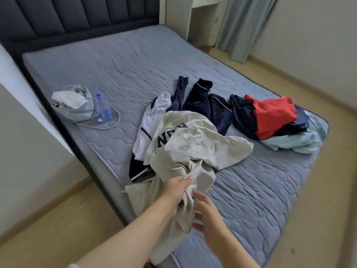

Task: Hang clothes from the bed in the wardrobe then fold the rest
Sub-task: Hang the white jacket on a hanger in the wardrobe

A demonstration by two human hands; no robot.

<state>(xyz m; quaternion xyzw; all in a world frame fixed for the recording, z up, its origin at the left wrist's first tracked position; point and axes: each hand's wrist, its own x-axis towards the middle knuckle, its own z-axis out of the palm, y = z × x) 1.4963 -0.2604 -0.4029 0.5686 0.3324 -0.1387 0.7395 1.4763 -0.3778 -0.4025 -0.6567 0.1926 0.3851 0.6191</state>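
Observation:
A cream shirt with dark letters (185,146) lies bunched near the bed's front edge. My left hand (178,187) grips a fold of it and lifts that part off the mattress. My right hand (207,213) is beside the hanging fabric, fingers straight and touching it. Under the shirt lies a white garment with a dark stripe (152,120). Behind it is a navy jacket with white piping (208,105). To the right sits a pile with a red garment (274,115), navy clothes and a pale blue cloth (295,144).
The grey quilted mattress (119,60) fills the middle of the view, with a dark headboard (67,14) behind. A grey pouch with tissue (75,105), a water bottle (103,109) and a cable lie at its left edge. Wooden floor (328,171) surrounds the bed; curtain at far right.

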